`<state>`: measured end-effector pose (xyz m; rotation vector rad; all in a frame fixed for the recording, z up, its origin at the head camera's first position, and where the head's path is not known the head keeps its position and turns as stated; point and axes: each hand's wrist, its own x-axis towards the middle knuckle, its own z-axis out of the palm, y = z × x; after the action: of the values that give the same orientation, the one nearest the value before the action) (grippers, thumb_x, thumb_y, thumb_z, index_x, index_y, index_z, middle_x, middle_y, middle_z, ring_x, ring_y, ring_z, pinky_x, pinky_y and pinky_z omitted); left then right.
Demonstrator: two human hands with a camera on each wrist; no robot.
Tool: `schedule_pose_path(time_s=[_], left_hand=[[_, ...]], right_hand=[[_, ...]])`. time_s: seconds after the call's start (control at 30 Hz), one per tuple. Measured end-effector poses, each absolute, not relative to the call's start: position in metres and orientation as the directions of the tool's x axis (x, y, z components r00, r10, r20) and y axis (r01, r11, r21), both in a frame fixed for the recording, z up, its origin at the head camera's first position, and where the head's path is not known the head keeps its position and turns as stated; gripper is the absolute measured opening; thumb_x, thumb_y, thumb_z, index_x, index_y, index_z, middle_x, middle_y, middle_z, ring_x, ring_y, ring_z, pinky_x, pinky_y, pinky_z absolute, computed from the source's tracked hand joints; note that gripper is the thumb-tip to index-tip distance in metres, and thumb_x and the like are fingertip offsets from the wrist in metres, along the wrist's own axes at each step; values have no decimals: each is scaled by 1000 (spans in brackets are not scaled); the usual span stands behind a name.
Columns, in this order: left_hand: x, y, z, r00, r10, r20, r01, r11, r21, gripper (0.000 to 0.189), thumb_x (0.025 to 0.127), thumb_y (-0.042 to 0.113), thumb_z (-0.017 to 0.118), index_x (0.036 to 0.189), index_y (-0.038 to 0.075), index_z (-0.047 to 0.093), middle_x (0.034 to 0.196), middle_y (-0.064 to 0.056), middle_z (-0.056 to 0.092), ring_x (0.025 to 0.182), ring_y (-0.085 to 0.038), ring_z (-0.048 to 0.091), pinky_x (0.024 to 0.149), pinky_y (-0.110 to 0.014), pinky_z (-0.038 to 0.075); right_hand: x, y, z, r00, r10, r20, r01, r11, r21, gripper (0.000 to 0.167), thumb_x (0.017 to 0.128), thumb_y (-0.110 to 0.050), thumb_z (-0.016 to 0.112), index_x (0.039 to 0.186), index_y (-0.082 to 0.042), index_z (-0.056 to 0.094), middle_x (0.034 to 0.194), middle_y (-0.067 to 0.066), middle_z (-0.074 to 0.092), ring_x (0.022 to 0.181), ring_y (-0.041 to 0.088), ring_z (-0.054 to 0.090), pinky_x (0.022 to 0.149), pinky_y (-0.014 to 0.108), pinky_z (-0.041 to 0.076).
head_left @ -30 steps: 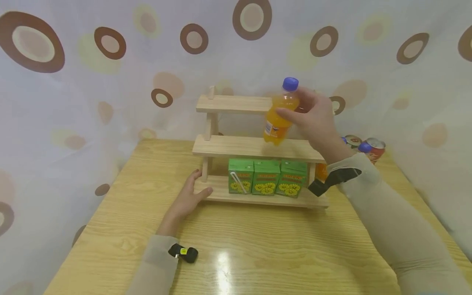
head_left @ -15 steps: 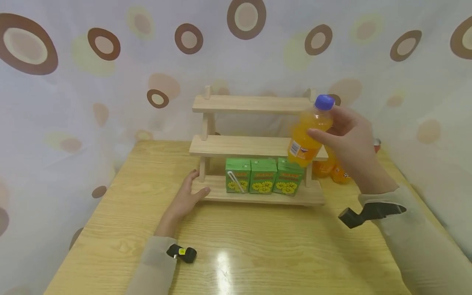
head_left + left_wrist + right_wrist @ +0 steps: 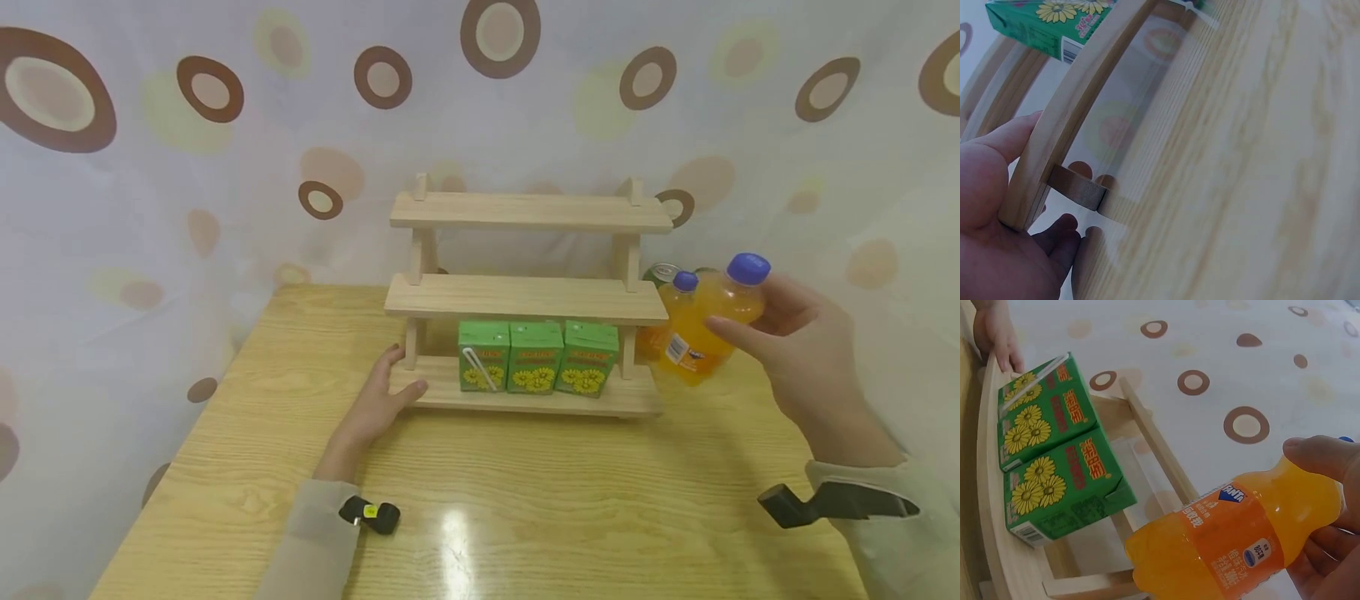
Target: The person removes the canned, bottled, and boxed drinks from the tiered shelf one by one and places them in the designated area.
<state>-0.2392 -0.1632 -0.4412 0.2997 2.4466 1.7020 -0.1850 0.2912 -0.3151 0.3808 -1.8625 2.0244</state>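
My right hand [image 3: 813, 371] holds an orange soda bottle [image 3: 708, 329] by its upper part, right of the wooden rack. The bottle has a blue cap and tilts, its base toward the rack; the right wrist view shows the Fanta label on the bottle [image 3: 1235, 540]. With thumb and fingers, my left hand [image 3: 375, 404] grips the left end of the rack's bottom board [image 3: 1054, 131]. Three-tiered and pale, the wooden rack [image 3: 525, 296] carries three green drink cartons [image 3: 536, 358] side by side on its lowest board. A white straw is on the left carton's front.
Behind the held bottle, right of the rack, stand another blue-capped orange bottle [image 3: 684, 283] and a can [image 3: 663, 273], partly hidden. The wooden table [image 3: 525, 508] extends in front of the rack. A patterned curtain [image 3: 247, 167] hangs behind.
My right hand has carried the orange soda bottle right and down, from in front of the upper boards to beside the rack. My left hand stays at the rack's left end.
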Motion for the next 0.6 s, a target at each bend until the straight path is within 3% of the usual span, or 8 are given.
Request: schedule_pose_path(time_s=[0.3, 0.6], left_hand=[[-238, -163, -439, -970, 244, -16, 72, 347, 935, 74, 100, 25, 60, 157, 6, 15, 164, -13, 1, 149, -35, -2, 116, -59, 4], [-253, -167, -465, -974, 225, 8, 87, 339, 937, 75, 99, 29, 62, 157, 11, 18, 165, -10, 2, 149, -34, -2, 116, -59, 3]], right_hand=[[-176, 325, -342, -937, 180, 298, -314, -65, -947, 58, 80, 12, 75, 134, 1, 58, 119, 0, 69, 98, 11, 69, 82, 20, 52], [-187, 355, -372, -927, 274, 256, -294, -110, -949, 57, 81, 12, 74, 134, -1, 60, 119, -2, 69, 101, 7, 67, 82, 18, 52]])
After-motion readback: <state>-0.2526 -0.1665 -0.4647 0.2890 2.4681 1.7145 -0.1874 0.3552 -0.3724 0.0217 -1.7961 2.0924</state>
